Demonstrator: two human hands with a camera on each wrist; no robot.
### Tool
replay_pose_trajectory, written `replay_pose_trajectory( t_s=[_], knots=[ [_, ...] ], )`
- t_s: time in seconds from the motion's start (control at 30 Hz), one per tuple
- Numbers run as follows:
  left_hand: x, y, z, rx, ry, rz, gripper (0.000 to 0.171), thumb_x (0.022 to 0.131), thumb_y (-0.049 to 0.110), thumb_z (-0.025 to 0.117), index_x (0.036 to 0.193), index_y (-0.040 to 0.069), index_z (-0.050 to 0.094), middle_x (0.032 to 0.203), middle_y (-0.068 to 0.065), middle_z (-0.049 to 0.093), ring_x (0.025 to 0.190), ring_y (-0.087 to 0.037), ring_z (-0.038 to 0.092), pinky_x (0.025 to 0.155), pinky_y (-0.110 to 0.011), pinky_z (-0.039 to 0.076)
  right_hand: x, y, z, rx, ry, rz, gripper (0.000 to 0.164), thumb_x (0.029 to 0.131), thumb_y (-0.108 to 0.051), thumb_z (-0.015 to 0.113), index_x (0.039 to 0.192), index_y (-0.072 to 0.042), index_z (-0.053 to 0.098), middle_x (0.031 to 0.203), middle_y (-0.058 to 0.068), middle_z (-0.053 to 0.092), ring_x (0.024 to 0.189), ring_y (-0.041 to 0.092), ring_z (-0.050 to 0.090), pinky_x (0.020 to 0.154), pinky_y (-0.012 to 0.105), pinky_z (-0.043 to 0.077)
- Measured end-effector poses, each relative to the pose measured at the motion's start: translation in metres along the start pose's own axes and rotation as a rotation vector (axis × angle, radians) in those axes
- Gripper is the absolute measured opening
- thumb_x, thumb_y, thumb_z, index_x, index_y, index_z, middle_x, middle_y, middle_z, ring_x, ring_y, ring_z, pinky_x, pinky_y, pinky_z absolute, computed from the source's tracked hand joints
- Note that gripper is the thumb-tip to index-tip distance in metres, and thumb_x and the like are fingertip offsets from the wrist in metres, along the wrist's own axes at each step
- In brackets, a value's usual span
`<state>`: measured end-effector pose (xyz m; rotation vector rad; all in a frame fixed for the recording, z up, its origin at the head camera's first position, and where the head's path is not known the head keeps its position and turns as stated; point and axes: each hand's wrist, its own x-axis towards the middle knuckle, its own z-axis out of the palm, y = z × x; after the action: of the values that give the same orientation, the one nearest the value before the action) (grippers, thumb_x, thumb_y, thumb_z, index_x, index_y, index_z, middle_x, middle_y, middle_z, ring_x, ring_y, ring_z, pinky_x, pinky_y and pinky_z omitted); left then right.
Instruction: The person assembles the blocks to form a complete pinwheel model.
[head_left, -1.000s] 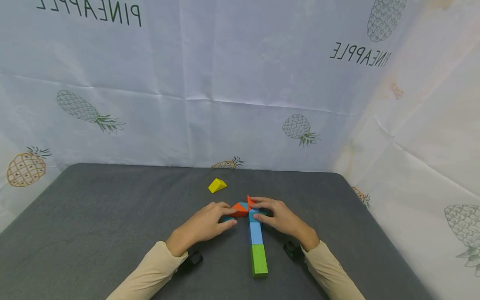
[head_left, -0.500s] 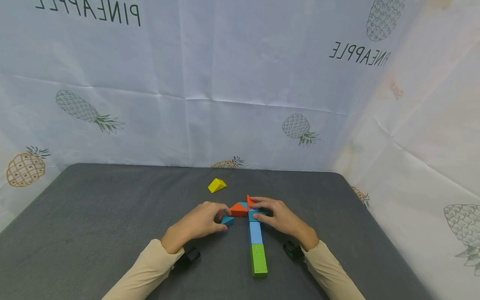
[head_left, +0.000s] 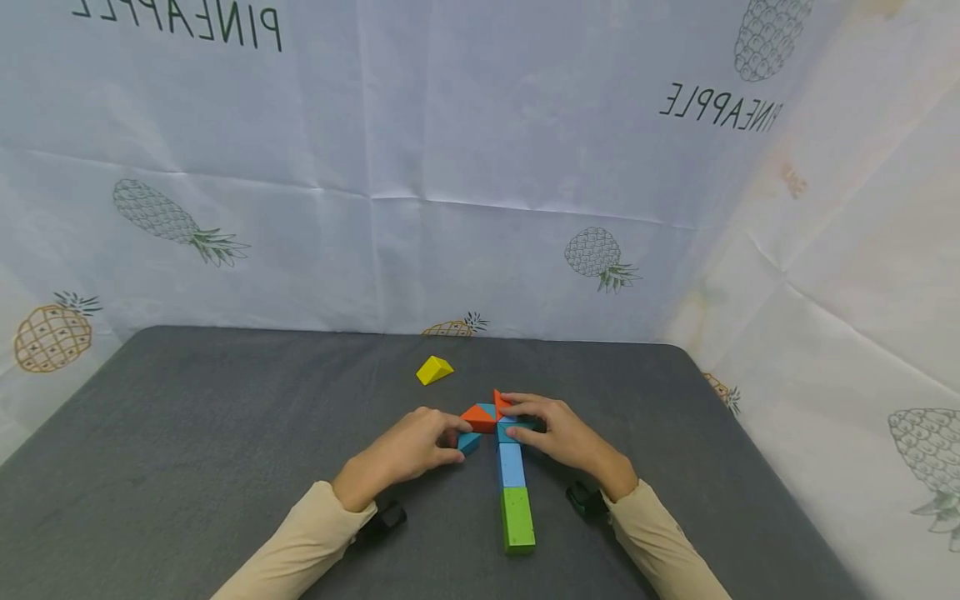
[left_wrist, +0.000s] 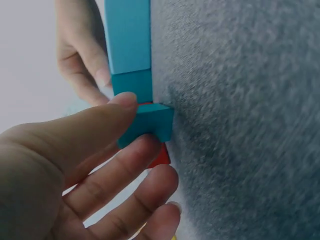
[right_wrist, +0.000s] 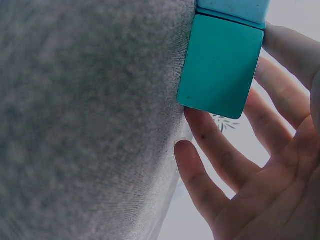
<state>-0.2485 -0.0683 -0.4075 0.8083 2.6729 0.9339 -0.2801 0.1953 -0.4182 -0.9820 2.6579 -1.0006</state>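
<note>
My left hand (head_left: 405, 448) pinches a small blue triangular block (head_left: 469, 442) between thumb and fingertips, just in front of a red triangular block (head_left: 478, 419). In the left wrist view this blue block (left_wrist: 152, 121) sits tilted beside the row. My right hand (head_left: 568, 439) holds the far end of the row, its thumb against a teal block (head_left: 510, 432) and fingertips on an upright red block (head_left: 500, 403). The teal block's flat side (right_wrist: 220, 65) faces the right wrist view. Part of the teal block is hidden under this hand.
From the teal block, a light blue block (head_left: 512, 465) and a green block (head_left: 518, 521) run in line toward me. A yellow triangular block (head_left: 434, 371) lies apart, farther back. The dark grey table (head_left: 225, 433) ends at a pineapple-print cloth (head_left: 465, 133).
My left hand drew back left from the red block with the blue triangular block, then brought it right again, closer to the row. My right hand has stayed in place.
</note>
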Motion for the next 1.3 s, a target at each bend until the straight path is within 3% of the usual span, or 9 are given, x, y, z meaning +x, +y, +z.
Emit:
replay_pose_trajectory(
  t_s=[0.1,0.3,0.63,1.3],
  knots=[
    [0.000,-0.001,0.002,-0.005,0.019,0.020,0.038,0.088,0.014,0.076,0.123,0.005,0.067,0.088,-0.002,0.071,0.062,-0.007,0.053,0.058,-0.023,0.044,0.000,0.000,0.000,0.005,0.001,0.004,0.043,0.099,-0.030,0.062,0.135,-0.008,0.062,0.151,0.013,0.049,0.138,0.036,0.047,0.106,0.053,0.044],
    [0.000,-0.001,0.002,-0.024,0.062,0.039,0.029,0.088,0.014,0.075,0.116,0.006,0.070,0.092,-0.002,0.074,0.071,-0.006,0.059,0.065,-0.022,0.048,0.000,0.000,0.000,0.005,0.003,0.002,0.043,0.098,-0.030,0.062,0.135,-0.008,0.062,0.151,0.013,0.049,0.138,0.036,0.047,0.106,0.053,0.044],
    [0.007,0.003,0.006,-0.027,0.092,0.052,0.023,0.088,0.014,0.075,0.109,0.005,0.071,0.094,-0.006,0.075,0.080,-0.014,0.066,0.070,-0.029,0.053,0.000,0.000,-0.001,0.001,0.005,0.014,0.043,0.098,-0.031,0.063,0.135,-0.008,0.062,0.150,0.014,0.049,0.138,0.036,0.047,0.106,0.054,0.044],
    [0.015,0.007,0.015,-0.025,0.128,0.052,0.029,0.087,0.018,0.077,0.111,0.004,0.069,0.089,-0.002,0.074,0.076,-0.010,0.066,0.068,-0.024,0.053,0.000,0.000,0.000,0.007,0.004,0.011,0.043,0.098,-0.029,0.064,0.135,-0.007,0.062,0.150,0.014,0.049,0.138,0.036,0.047,0.105,0.053,0.045]
  ],
)
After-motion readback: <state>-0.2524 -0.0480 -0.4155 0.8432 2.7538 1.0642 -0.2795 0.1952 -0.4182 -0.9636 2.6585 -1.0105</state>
